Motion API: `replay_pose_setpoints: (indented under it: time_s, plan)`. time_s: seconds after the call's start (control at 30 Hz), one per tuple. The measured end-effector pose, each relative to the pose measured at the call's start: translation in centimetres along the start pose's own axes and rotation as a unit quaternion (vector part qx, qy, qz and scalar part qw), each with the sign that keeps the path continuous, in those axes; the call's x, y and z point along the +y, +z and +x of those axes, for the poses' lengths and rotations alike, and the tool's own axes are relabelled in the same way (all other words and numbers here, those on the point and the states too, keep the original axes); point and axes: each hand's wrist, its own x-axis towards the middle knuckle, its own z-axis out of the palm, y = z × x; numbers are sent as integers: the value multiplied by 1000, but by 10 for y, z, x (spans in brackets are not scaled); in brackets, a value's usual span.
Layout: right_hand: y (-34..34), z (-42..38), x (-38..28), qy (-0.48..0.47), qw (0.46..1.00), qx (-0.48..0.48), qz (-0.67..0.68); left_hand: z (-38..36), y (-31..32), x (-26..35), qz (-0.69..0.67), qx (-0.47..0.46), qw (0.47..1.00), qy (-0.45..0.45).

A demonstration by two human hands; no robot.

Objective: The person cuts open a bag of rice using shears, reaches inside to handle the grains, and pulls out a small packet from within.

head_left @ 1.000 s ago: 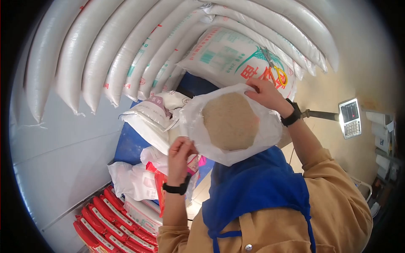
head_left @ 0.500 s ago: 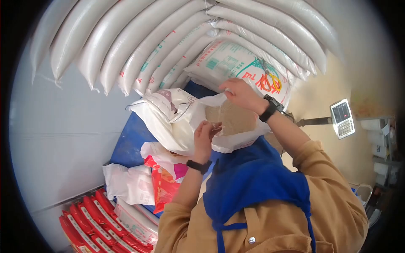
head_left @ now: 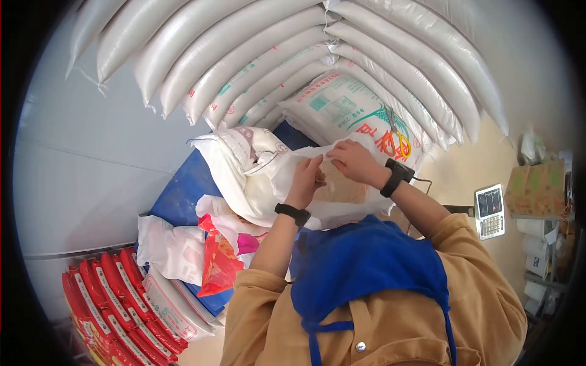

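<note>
Before me a white plastic bag (head_left: pixel 332 215) stands with its mouth wide, and pale brown, loose contents (head_left: pixel 347 190) show inside. My left hand (head_left: pixel 305 183) is closed at the mouth, its curled fingertips pinching the bag's thin plastic. Close beside it, my right hand (head_left: pixel 357 162) has its fingers bent over the far rim, gripping the edge. The fingertips of both hands are partly hidden. Touching the bag on its left is an opened white sack (head_left: pixel 259 189) with a folded-back top and pale contents.
Yellow-handled scissors (head_left: pixel 400 143) lie on a printed sack (head_left: pixel 332 100) behind, below high stacks of white sacks (head_left: pixel 244 52). A red-and-white bag (head_left: pixel 220 262), a white packet (head_left: pixel 171 247) and red packages (head_left: pixel 116 299) are at left. A scale display (head_left: pixel 489 210) stands right.
My right hand has come down and nearer to my left hand, which has moved slightly up and right. The bag's rim has folded inward, covering more of the contents. The view has shifted.
</note>
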Motion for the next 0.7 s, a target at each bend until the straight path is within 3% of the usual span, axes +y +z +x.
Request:
replay_pose_setpoints:
  time_s: [0.07,0.17,0.27,0.37,0.47,0.57,0.7]
  plan:
    - [-2,-5,3,-14,1000,-18,3,1,13,3,25,79,995,-48]
    - [-4,-8,7,-45,998,-51,16,12,7,-18,-6,124,991,-56]
    - [3,-13,24,-30,982,-58,178,17,-8,-37,-139,94,985,-30]
    - [0,-1,45,82,948,-45,303,22,-10,-45,-275,82,958,2]
    - [15,15,69,12,961,-58,272,22,17,-31,-291,110,950,-11]
    - [22,32,64,68,957,-97,265,27,19,-32,-278,123,953,-14]
    - [40,44,64,8,971,-91,220,25,19,-35,-265,120,957,-4]
